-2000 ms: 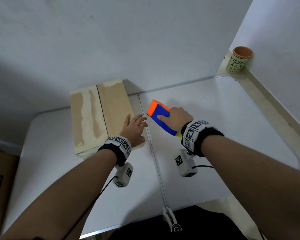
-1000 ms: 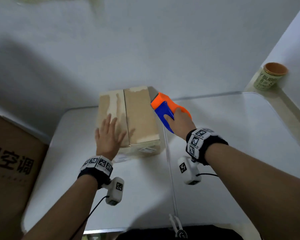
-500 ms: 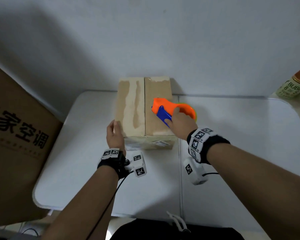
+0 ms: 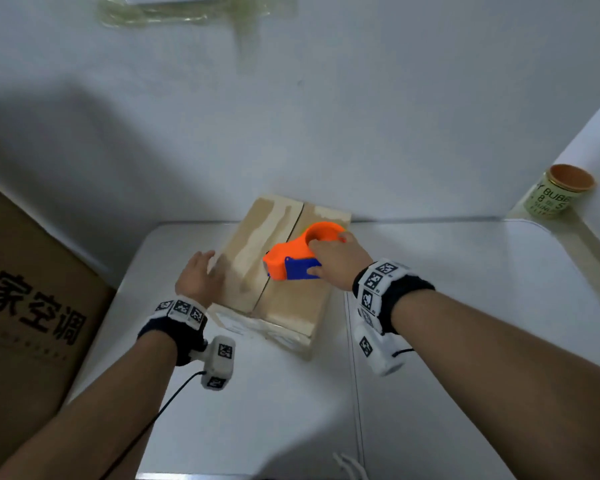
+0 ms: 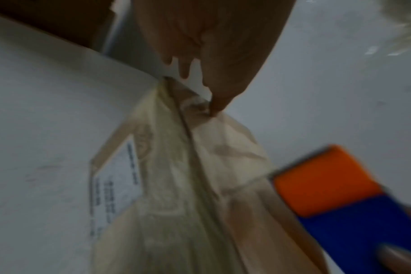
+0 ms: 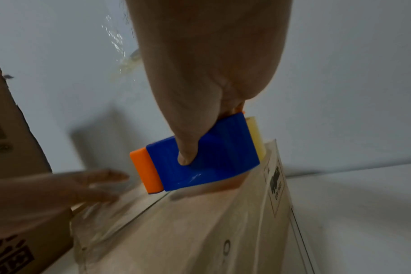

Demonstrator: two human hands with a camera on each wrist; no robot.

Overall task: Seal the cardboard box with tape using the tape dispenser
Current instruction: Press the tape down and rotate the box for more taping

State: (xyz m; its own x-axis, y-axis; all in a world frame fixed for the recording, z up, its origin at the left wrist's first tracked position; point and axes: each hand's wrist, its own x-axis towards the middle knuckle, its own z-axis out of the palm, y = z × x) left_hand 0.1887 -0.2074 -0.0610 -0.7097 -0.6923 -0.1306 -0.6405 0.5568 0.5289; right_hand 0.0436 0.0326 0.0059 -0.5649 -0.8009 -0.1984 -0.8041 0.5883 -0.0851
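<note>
A small cardboard box (image 4: 284, 306) with its two top flaps closed stands on the white table (image 4: 257, 410), turned at an angle, its centre seam bare. My right hand (image 4: 333, 261) grips the orange and blue tape dispenser (image 4: 295, 259) over the box top near the seam; the thumb presses the blue part (image 6: 200, 159). My left hand (image 4: 198, 275) rests with straight fingers against the box's left side. In the left wrist view the box (image 5: 176, 185) and the dispenser (image 5: 336, 185) show blurred.
A big brown carton (image 4: 25, 306) with printed characters stands left of the table. A green cup with an orange rim (image 4: 555, 192) sits on a ledge at the far right. The wall (image 4: 291, 116) rises right behind the box.
The box has turned to an angle on the table. My right hand swung the dispenser over the top so its orange nose points left. My left hand slid along the box's left side.
</note>
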